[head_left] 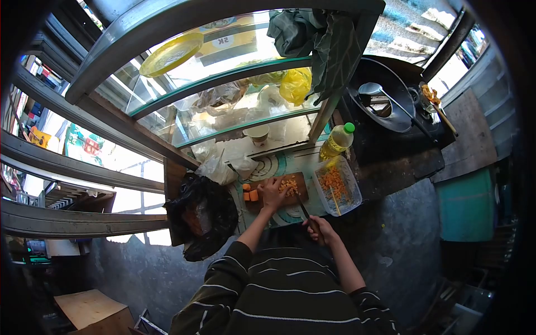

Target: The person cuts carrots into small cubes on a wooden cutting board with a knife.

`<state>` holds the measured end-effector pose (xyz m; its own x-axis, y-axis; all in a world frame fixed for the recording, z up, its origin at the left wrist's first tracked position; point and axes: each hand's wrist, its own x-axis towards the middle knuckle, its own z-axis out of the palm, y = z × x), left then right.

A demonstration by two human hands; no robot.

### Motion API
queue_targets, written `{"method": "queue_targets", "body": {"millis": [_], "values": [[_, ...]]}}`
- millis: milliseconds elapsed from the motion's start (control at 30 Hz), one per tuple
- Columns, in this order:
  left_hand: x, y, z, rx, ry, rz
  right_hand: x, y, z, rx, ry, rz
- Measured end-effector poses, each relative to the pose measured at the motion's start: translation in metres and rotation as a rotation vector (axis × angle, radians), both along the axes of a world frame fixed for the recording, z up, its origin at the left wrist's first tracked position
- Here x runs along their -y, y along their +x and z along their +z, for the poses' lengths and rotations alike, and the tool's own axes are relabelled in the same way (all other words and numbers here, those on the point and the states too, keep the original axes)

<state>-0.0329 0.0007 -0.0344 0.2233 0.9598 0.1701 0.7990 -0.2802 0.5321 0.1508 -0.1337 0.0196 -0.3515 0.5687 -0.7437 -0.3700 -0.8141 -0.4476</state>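
Observation:
On a wooden cutting board (302, 200) lie small diced orange pieces (290, 186), probably carrot. Larger orange chunks (253, 195) sit at the board's left end. My left hand (272, 193) rests over the board beside the diced pieces, its fingers apart; what is under the palm is hidden. My right hand (322, 228) is closed around the handle of a knife (304, 211), whose blade points up and left to the board's right edge. Just right of the board stands a clear plastic tub (355, 196) with orange bits and a yellow stick in it.
A bottle of yellow oil (337, 142) with a green cap stands behind the tub. At right, a wok (357, 75) holds a ladle (371, 89). A black plastic bag (220, 206) is left of the board; a glass display case (223, 120) rises behind.

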Motion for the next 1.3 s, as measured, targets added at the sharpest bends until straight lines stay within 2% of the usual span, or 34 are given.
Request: {"method": "queue_targets", "body": {"millis": [67, 267, 300, 367, 500, 567, 600, 667, 700, 767, 800, 867, 900, 967, 1100, 1167, 1300], "values": [[-0.002, -0.005, 0.004, -0.008, -0.019, -0.023, 0.004, 0.001, -0.002, 0.090, 0.025, 0.025], [0.006, -0.001, 0.034, 0.020, 0.053, -0.191, -0.002, -0.011, -0.001, 0.122, 0.037, 0.039], [0.005, 0.000, 0.028, 0.020, 0.052, -0.190, -0.002, -0.012, 0.000, 0.122, 0.037, 0.040], [0.002, 0.002, 0.015, -0.005, 0.002, -0.043, -0.002, -0.012, 0.002, 0.128, 0.043, 0.048], [-0.007, -0.008, 0.006, -0.009, -0.081, -0.020, 0.002, -0.008, 0.005, 0.158, 0.039, 0.029], [-0.011, -0.014, 0.004, -0.022, -0.066, -0.078, 0.003, -0.008, 0.000, 0.379, 0.040, -0.061], [-0.012, -0.015, 0.002, -0.022, -0.066, -0.082, 0.003, -0.008, -0.008, 0.379, 0.039, -0.065], [-0.012, -0.017, -0.004, -0.071, 0.046, 0.052, 0.001, -0.009, -0.031, 0.555, 0.140, -0.137], [-0.011, -0.016, -0.003, -0.072, 0.045, 0.050, -0.003, -0.012, -0.033, 0.554, 0.139, -0.139], [-0.007, -0.013, -0.001, -0.278, 0.030, 0.017, -0.016, -0.017, -0.038, 0.728, 0.248, -0.127], [-0.006, -0.012, -0.002, -0.279, 0.029, 0.017, -0.020, -0.016, -0.050, 0.727, 0.248, -0.127], [-0.002, -0.008, -0.004, -0.293, 0.146, -0.044, -0.030, -0.015, -0.079, 1.064, 0.535, -0.023], [0.000, -0.005, -0.005, -0.295, 0.144, -0.043, -0.034, -0.016, -0.074, 1.061, 0.534, -0.021], [0.005, -0.001, -0.003, -0.185, 0.012, -0.133, -0.043, -0.019, -0.051, 1.061, 0.404, 0.085], [0.006, -0.002, 0.005, -0.042, 0.014, -0.242, -0.040, -0.014, -0.037, 1.031, 0.501, 0.218], [0.005, -0.005, 0.007, 0.151, -0.021, -0.142, -0.032, -0.013, -0.039, 0.995, 0.508, 0.155], [0.009, -0.016, 0.021, 0.241, -0.020, -0.025, -0.011, -0.012, -0.050, 1.021, 0.578, -0.028]]}}
